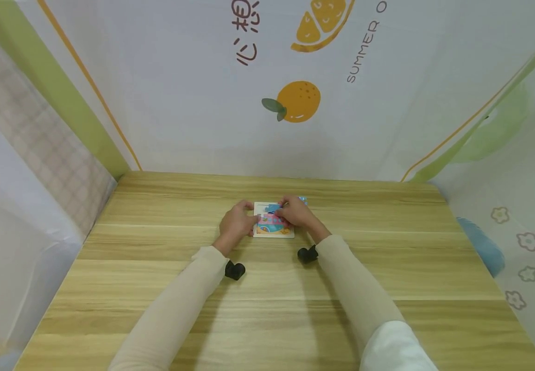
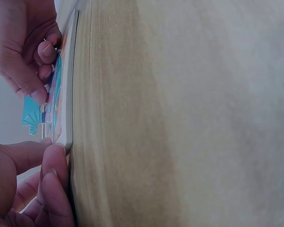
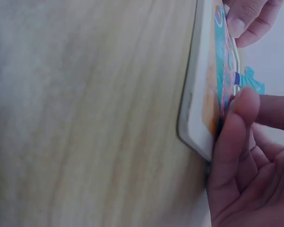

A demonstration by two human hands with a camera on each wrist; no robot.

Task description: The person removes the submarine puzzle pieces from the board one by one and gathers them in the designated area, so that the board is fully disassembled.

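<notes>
A small jigsaw puzzle board with a pale rim lies flat on the table, its lower part filled with a pink, teal and orange picture. My left hand grips its left edge, thumb on top and fingers along the side. Over the upper part of the board, my right hand pinches a light blue puzzle piece between thumb and fingertips. In the left wrist view this piece stands tilted up from the board. The right wrist view shows the same piece beyond the thumb. My right hand covers the board's right side.
Another light blue bit peeks out behind my right hand. A wooden table spreads around the board, with a white printed cloth hanging behind it. Black wrist cameras stick out below both sleeves.
</notes>
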